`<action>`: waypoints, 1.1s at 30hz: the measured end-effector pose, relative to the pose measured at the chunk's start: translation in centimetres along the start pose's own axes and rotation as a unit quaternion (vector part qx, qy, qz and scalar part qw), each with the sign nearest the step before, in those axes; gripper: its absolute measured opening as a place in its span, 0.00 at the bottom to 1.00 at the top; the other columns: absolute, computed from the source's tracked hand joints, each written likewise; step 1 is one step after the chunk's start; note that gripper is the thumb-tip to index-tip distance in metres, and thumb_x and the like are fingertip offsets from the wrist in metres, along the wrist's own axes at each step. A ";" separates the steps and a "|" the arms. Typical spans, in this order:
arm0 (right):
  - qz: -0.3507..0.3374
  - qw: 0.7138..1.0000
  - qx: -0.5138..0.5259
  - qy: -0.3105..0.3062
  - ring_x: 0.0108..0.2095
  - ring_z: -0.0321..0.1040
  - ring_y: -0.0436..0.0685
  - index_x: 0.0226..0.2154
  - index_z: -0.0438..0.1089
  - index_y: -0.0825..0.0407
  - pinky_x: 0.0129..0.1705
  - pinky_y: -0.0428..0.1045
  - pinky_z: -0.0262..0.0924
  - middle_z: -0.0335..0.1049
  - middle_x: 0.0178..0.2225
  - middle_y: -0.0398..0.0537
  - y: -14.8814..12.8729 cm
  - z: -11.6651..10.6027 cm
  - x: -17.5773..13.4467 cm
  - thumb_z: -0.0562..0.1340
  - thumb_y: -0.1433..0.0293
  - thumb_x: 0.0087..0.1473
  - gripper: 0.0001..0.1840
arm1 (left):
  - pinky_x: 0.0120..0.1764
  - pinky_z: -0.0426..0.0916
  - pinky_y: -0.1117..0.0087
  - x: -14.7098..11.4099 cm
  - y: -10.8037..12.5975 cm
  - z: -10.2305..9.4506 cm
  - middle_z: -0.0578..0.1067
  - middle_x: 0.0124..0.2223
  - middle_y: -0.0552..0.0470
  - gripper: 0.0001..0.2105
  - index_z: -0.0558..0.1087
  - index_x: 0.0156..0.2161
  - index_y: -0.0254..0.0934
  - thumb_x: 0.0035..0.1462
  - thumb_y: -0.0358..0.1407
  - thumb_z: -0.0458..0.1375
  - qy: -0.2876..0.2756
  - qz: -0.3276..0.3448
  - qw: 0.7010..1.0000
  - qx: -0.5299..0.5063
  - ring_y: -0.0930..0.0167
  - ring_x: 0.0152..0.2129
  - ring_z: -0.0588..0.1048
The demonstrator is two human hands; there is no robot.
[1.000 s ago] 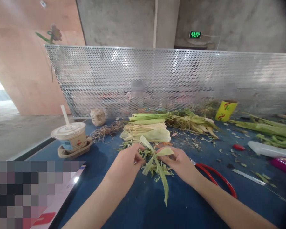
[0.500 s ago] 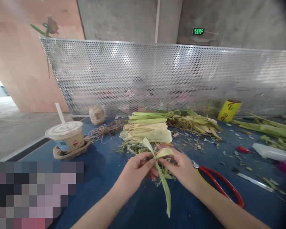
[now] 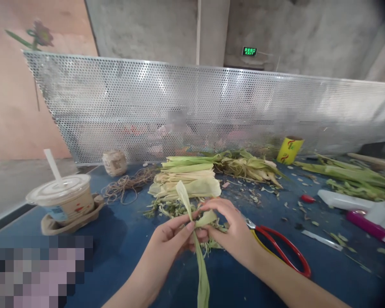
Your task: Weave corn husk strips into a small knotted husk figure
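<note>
Since half a second ago, the right hand (image 3: 235,229) has brought its forefinger in over the short arm of the husk strips (image 3: 201,267), and their long end now runs off the bottom edge. Far left there's a drink cup (image 3: 69,199) in a cardboard holder (image 3: 59,227), then tangled string (image 3: 125,185). Left hand (image 3: 167,244) has thumb and forefinger pinched right where the strips cross, in front of the husk stack (image 3: 188,184). Right thumb and forefinger sit slightly apart around the short arm; can't tell if they're actually gripping. Red-handled scissors (image 3: 263,230) are just beside the right wrist.
</note>
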State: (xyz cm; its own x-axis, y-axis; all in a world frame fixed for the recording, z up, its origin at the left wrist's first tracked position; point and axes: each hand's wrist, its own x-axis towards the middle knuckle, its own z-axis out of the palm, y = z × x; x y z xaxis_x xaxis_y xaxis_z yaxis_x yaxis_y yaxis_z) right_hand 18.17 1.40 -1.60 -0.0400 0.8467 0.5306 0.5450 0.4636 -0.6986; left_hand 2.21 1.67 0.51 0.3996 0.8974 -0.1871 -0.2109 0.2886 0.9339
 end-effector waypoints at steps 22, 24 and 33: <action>-0.303 0.933 -0.193 0.001 0.38 0.59 0.54 0.39 0.70 0.36 0.41 0.52 0.48 0.65 0.36 0.43 0.1 -2.1 -0.2 0.56 0.69 0.55 0.12 | 0.35 0.69 0.76 -0.4 0.4 -0.1 0.78 0.30 0.52 0.06 0.73 0.33 0.36 0.46 0.28 0.61 -0.012 0.044 0.992 -0.120 0.74 0.27 0.76; -0.294 0.946 -0.137 -0.011 0.37 0.61 0.53 0.39 0.70 0.38 0.41 0.52 0.48 0.65 0.35 0.44 0.3 -2.2 -0.1 0.56 0.69 0.55 0.11 | 0.35 0.70 0.74 -0.4 0.4 -0.1 0.78 0.28 0.51 0.05 0.73 0.31 0.36 0.45 0.27 0.61 -0.012 0.031 0.989 -0.143 0.72 0.28 0.76; -0.251 0.968 0.000 -0.024 0.38 0.63 0.53 0.39 0.69 0.44 0.41 0.51 0.53 0.66 0.34 0.44 0.5 -2.0 0.0 0.57 0.72 0.54 0.10 | 0.35 0.70 0.75 -0.7 1.0 0.4 0.78 0.26 0.51 0.08 0.75 0.32 0.33 0.42 0.31 0.65 0.033 0.053 0.994 -0.086 0.73 0.25 0.76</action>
State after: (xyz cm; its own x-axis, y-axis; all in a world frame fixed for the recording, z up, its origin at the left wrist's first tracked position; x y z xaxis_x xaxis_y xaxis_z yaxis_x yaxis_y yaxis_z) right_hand 20.08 1.14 -0.96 -0.3388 0.5257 0.7803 0.4462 0.8199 -0.3586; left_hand 2.10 1.13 1.67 0.3084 0.9443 -0.1151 -0.4009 0.2387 0.8845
